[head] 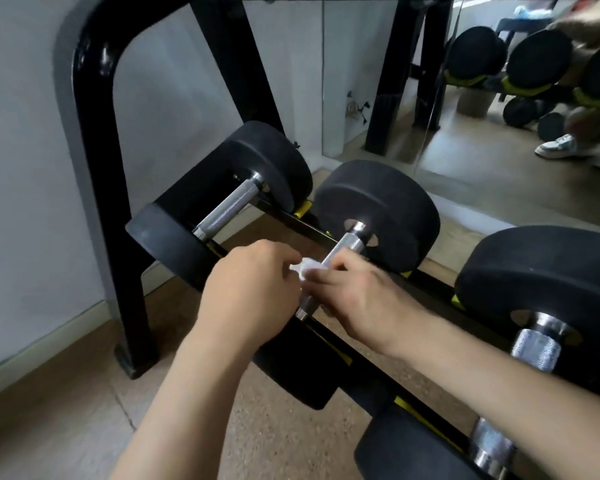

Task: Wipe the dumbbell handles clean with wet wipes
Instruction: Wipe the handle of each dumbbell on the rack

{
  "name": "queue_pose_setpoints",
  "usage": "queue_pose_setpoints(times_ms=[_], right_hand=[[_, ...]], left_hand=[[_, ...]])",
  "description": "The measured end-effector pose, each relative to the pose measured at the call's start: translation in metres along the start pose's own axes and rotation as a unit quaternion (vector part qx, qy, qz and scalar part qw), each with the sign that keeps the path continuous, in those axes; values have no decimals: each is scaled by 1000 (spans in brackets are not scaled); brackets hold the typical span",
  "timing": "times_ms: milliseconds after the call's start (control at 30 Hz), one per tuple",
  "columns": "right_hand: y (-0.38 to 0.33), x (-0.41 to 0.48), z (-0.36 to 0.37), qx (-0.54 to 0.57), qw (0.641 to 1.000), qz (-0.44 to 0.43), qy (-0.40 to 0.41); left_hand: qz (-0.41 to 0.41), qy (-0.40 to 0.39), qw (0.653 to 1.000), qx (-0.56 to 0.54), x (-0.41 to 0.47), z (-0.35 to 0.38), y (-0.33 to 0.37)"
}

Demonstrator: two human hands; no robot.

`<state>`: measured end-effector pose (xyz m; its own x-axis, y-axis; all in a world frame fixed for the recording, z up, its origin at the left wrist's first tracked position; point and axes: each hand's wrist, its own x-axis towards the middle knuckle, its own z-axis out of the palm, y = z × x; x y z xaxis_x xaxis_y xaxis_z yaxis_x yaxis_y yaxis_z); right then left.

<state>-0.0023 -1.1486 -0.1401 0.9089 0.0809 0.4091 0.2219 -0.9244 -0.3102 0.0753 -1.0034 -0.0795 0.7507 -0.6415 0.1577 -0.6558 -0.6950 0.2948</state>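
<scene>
Presently, left hand (253, 282) and right hand (357, 296) meet on the middle black rubber-headed dumbbell (378, 209).
Fingers of both are curled, each pinching a small crumpled white wet wipe (309, 268) against its knurled chrome handle (345, 249); the hands hide the handle's near half. The dumbbell lies on a black steel rack (94, 133) with yellow pads, between two like dumbbells: left neighbour (229, 206) unobstructed, right neighbour (534, 282) crossed by the right forearm (499, 379). A wall mirror (482, 157) stands behind.
</scene>
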Motion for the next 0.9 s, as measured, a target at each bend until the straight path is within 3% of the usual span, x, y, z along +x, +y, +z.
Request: queue_pose_setpoints(times_ms=[67,133,200,267,533,667,800,900], right_hand=[[-4,5,7,1,997,-49,-55],[6,13,1,3,998,-2,-71],[14,16,-6,13,999,48,-3],[14,13,-6,7,999,36,19],[-13,19,5,5,997,-65,-31],[1,23,0,-50,996,-8,71],[-13,11,4,28,997,-78,-8],[8,18,-4,-23,997,-11,66]], left_hand=[[6,46,999,-3,-12,8,-3],[-13,74,997,-19,-17,12,-6],[-50,79,994,-57,-21,15,-12],[-52,81,993,-68,-24,18,-15],[-36,78,993,-77,-26,18,-17],[-30,76,994,-72,-28,17,-18],[-26,78,995,-60,-28,15,-16],[-7,33,997,-65,-30,9,-16]])
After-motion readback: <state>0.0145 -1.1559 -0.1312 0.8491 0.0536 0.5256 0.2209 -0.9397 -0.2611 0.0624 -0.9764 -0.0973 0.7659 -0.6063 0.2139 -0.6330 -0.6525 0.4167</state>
